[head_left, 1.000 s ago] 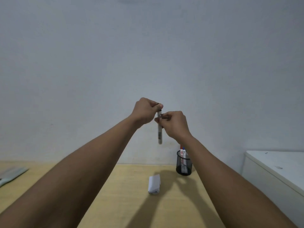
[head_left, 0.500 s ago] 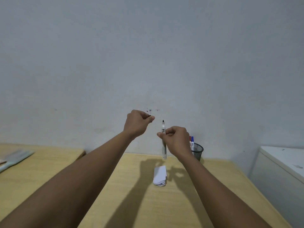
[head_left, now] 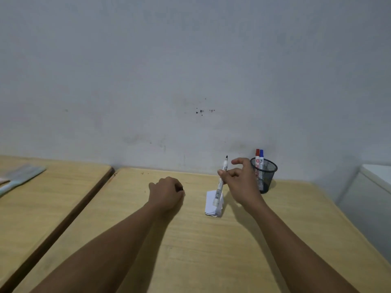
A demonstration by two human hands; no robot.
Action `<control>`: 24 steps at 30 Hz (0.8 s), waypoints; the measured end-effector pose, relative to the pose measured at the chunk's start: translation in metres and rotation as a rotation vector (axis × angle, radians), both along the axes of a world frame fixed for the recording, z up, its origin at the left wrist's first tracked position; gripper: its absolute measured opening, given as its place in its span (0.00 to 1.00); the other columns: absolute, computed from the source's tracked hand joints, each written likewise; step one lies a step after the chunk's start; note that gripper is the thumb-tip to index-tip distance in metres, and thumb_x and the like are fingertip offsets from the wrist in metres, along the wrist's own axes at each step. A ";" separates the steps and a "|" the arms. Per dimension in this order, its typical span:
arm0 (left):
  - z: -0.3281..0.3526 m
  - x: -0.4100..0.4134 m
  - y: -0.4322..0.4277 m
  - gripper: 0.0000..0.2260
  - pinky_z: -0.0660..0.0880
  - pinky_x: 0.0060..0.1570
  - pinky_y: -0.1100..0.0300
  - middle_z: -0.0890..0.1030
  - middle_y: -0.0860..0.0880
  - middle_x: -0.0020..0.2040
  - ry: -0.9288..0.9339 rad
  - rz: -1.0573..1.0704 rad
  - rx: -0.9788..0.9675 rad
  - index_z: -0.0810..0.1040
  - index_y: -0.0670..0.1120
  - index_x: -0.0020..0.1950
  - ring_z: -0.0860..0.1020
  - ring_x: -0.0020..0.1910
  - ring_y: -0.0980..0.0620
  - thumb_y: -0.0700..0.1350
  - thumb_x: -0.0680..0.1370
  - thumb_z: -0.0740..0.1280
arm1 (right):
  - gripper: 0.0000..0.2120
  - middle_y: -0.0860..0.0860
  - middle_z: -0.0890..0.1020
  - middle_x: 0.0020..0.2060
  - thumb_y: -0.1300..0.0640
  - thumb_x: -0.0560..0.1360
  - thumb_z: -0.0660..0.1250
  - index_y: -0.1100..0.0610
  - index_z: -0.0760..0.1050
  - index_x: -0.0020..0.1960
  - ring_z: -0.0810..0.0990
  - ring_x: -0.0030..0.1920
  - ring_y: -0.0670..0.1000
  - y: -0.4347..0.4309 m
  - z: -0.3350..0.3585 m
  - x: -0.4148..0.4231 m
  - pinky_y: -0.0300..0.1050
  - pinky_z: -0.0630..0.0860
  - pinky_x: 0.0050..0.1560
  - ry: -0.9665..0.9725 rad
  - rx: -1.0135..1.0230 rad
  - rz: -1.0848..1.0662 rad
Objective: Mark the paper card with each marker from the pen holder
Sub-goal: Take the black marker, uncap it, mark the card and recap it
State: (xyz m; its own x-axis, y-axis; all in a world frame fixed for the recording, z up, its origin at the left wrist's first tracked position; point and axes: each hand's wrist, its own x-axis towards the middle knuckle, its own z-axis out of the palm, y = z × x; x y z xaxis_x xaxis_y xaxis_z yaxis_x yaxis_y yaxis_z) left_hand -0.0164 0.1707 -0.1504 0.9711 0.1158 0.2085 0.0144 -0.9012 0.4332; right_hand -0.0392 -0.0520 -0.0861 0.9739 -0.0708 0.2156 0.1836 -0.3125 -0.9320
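My right hand [head_left: 241, 182] pinches an uncapped white marker [head_left: 221, 182] between thumb and fingers, black tip pointing up, its lower end over the paper card [head_left: 211, 205]. The card is a small white folded piece lying on the wooden table [head_left: 201, 250]. My left hand [head_left: 167, 193] is a closed fist resting on the table left of the card, a small black bit, apparently the marker's cap, showing at its fingers. Behind my right hand stands a black mesh pen holder [head_left: 265, 172] with a red marker [head_left: 257, 157] and a blue marker [head_left: 261, 157] in it.
A second wooden table [head_left: 42, 197] adjoins on the left across a dark gap, with a pale flat object [head_left: 19, 177] on it. A white cabinet [head_left: 372, 191] stands at the right. The grey wall rises just behind the pen holder.
Both hands came down from in front of the wall and moved apart after pulling the cap off. The left fist now rests on the table; the right hand holds the marker over the card.
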 end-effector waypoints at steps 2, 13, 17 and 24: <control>-0.002 0.002 0.002 0.08 0.64 0.56 0.50 0.85 0.55 0.51 0.019 -0.002 -0.013 0.83 0.54 0.52 0.80 0.55 0.50 0.53 0.76 0.68 | 0.15 0.55 0.86 0.41 0.56 0.78 0.71 0.53 0.67 0.58 0.82 0.39 0.49 -0.002 -0.002 0.002 0.42 0.70 0.37 0.012 -0.001 0.011; -0.009 -0.053 -0.042 0.21 0.67 0.58 0.51 0.76 0.55 0.63 -0.226 -0.426 0.068 0.75 0.56 0.66 0.71 0.60 0.53 0.61 0.75 0.61 | 0.13 0.50 0.85 0.43 0.65 0.80 0.65 0.50 0.79 0.57 0.83 0.42 0.51 -0.016 0.006 0.020 0.47 0.73 0.40 0.222 0.726 0.196; -0.013 -0.051 -0.053 0.23 0.63 0.63 0.44 0.66 0.57 0.76 -0.012 -0.515 0.185 0.65 0.60 0.73 0.64 0.71 0.51 0.60 0.78 0.53 | 0.06 0.53 0.83 0.40 0.61 0.79 0.69 0.54 0.76 0.55 0.82 0.37 0.51 -0.011 -0.013 0.027 0.47 0.77 0.37 0.181 0.526 0.170; -0.030 -0.048 -0.053 0.20 0.62 0.60 0.43 0.67 0.59 0.72 -0.040 -0.541 0.284 0.66 0.60 0.67 0.65 0.64 0.53 0.62 0.76 0.55 | 0.09 0.53 0.80 0.34 0.57 0.80 0.68 0.63 0.81 0.49 0.78 0.32 0.50 0.000 -0.051 0.044 0.48 0.77 0.33 0.101 0.053 0.130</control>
